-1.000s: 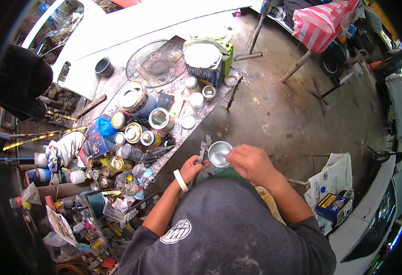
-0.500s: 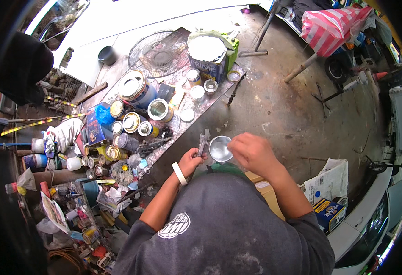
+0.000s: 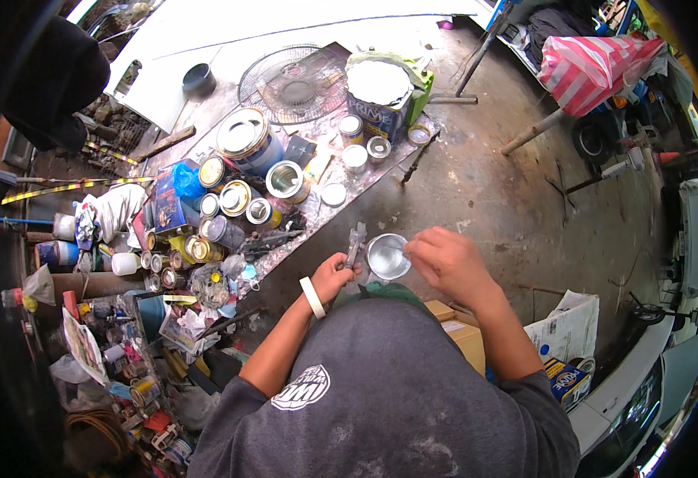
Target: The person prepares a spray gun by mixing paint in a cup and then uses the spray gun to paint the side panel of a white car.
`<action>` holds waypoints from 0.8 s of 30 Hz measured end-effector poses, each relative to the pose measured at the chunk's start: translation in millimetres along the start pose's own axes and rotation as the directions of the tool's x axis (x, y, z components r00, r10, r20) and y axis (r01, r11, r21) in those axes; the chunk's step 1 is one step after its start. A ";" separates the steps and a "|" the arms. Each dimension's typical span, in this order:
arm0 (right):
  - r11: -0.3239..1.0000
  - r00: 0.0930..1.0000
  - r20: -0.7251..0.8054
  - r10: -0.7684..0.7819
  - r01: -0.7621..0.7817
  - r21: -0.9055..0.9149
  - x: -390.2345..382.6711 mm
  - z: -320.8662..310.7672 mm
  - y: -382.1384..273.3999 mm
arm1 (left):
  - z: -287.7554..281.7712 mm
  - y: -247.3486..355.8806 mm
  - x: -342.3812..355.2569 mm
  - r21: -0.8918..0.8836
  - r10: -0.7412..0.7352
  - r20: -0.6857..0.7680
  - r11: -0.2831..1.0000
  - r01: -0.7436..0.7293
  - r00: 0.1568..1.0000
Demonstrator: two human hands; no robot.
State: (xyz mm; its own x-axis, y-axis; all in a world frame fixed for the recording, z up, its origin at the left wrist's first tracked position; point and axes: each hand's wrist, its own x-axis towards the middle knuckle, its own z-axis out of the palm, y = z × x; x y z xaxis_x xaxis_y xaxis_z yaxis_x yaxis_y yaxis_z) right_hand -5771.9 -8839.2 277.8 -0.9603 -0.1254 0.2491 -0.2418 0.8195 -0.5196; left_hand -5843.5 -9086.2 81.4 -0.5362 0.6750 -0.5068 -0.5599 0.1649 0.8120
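My left hand (image 3: pixel 335 277), with a pale band round its wrist, is closed round the grip of a grey, paint-stained spray gun (image 3: pixel 356 244). A round open metal cup (image 3: pixel 387 263) sits right beside the gun and seems joined to it. Silvery-grey liquid or coating shows inside the cup. Over the cup's right rim, the fingers of my right hand (image 3: pixel 447 259) are pinched together. Whatever they hold is too small and covered to name. Green cloth (image 3: pixel 381 293) lies just below the cup, against my body.
To the left, a low paint-spattered table (image 3: pixel 334 223) carries several paint cans (image 3: pixel 287 182), a large tub (image 3: pixel 377 99) and a fan grille (image 3: pixel 293 84). Cardboard boxes (image 3: pixel 462 338) stand by my right arm. A metal stand leg (image 3: pixel 533 131) rests on the concrete floor (image 3: pixel 492 191).
The view has shifted slightly, so the table and floor items sit a little right and lower. My right hand stays at the cup's rim, its fingers shifted slightly; the left keeps its hold.
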 end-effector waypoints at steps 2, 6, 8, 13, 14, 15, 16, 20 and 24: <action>0.996 0.998 0.024 -0.060 0.058 0.072 -2.9 4.7 -4.5 | 1.2 2.9 -1.7 -0.006 -0.004 -0.012 1.000 0.004 1.000; 1.000 0.998 0.057 -0.023 0.023 -0.001 1.0 -2.8 -1.4 | -1.4 0.7 -4.3 -0.009 -0.010 -0.031 1.000 0.010 0.999; 0.998 0.999 0.026 -0.043 0.042 0.039 2.4 3.0 -6.4 | -2.0 -2.6 -5.0 -0.019 -0.007 -0.031 1.000 0.006 0.999; 0.996 0.996 0.077 -0.052 0.046 0.077 -1.0 1.7 -9.3 | -1.0 -1.5 -10.5 -0.029 0.000 -0.056 1.000 -0.002 0.998; 0.999 0.999 0.044 -0.028 0.026 0.047 2.3 0.8 -7.4 | -1.6 -2.3 -11.1 -0.018 0.000 -0.055 1.000 -0.001 0.998; 1.000 1.000 0.007 -0.003 0.003 0.017 4.0 0.0 -6.5 | -2.7 -3.3 -10.8 -0.007 0.000 -0.052 1.000 0.000 0.999; 0.998 0.999 0.007 -0.037 0.037 0.042 2.8 2.7 -8.0 | -3.4 -4.4 -10.4 0.005 0.000 -0.048 1.000 0.001 0.999; 0.992 0.994 0.065 -0.093 0.087 0.088 -1.5 5.3 -9.0 | -4.9 -9.0 -11.8 -0.015 0.013 -0.055 1.000 -0.014 0.998; 0.999 1.000 0.003 -0.022 0.022 0.024 3.8 2.8 -9.0 | -2.1 -3.2 -14.6 -0.026 0.004 -0.057 1.000 -0.006 0.998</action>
State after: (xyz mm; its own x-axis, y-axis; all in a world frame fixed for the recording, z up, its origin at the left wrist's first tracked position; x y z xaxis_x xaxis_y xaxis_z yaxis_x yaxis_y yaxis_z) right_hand -5773.8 -8848.7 281.1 -0.9551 -0.1454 0.2582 -0.2663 0.8031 -0.5331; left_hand -5835.2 -9098.1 85.6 -0.5737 0.6335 -0.5191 -0.5728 0.1427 0.8072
